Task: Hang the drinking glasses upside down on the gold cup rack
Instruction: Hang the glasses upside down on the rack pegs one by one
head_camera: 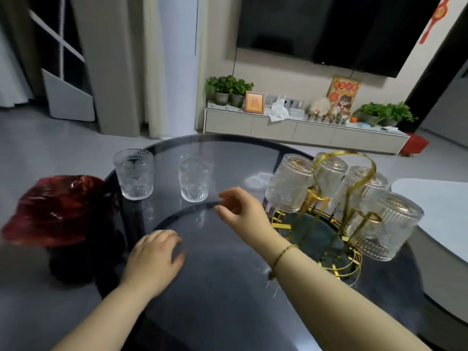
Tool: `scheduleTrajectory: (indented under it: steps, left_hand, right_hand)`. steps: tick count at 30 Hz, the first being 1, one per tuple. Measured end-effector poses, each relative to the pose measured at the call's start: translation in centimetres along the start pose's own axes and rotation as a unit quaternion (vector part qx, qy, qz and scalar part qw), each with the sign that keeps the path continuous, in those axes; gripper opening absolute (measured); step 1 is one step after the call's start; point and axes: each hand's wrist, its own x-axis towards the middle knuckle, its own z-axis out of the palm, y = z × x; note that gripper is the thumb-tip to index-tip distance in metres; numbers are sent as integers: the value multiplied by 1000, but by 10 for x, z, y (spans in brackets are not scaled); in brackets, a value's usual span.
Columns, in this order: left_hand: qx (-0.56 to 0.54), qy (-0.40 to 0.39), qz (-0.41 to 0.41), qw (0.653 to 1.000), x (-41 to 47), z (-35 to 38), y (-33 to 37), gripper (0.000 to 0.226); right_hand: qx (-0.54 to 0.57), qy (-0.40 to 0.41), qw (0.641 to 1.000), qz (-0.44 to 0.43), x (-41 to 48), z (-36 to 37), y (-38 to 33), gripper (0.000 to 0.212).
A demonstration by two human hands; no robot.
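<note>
No lettering, label or number anywhere in view is clear enough to read.

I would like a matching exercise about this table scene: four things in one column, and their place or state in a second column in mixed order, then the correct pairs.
Things:
1. left hand
2. right hand
3. glass nearest the red bag
4. glass at the rack's near right

States:
A. upside down on the gold cup rack
B. upright on the table, not held
C. palm down, low over the table
D. open, reaching toward the middle upright glass

Pairs: 1-C, 2-D, 3-B, 4-A
</note>
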Motion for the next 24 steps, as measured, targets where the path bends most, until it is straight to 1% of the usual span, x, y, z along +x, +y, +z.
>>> scheduleTrajectory:
  steps: [3, 5, 6, 8, 11, 14, 17, 21, 24]
  left_hand:
    - [12, 20, 25, 999, 0, 0, 0, 20]
    - [35, 25, 39, 998, 1, -1, 0, 27]
    - [45, 25, 42, 998, 1, -2, 0, 30]
    - [56, 22, 42, 997, 2, -3, 1, 32]
    - [77, 23, 39, 996, 3, -1, 0, 32]
    - [75, 29, 38, 996, 2, 3, -1, 33]
    - [69, 34, 34, 996, 3, 7, -4, 33]
    - [68, 36, 36, 996, 4, 9, -5, 32]
    - [59, 37, 34, 997, 5, 9, -4, 31]
  right_hand:
    - [6, -25, 996, 91, 26, 35, 32, 60]
    - [11, -48, 991, 121, 45, 50, 45, 80]
    - [18, -52, 990, 129, 53, 55, 50, 85]
    - [19, -39, 990, 136, 70, 66, 55, 86]
    - [1, 7, 990, 144, 89, 83, 60, 96]
    - [-22, 64, 990, 124, 101, 94, 64, 105]
    - [-16, 77, 990, 115, 110, 97, 69, 105]
    - [6, 72, 989, 129, 115, 97, 72, 82]
    - [38, 63, 988, 134, 111, 95, 73, 77]
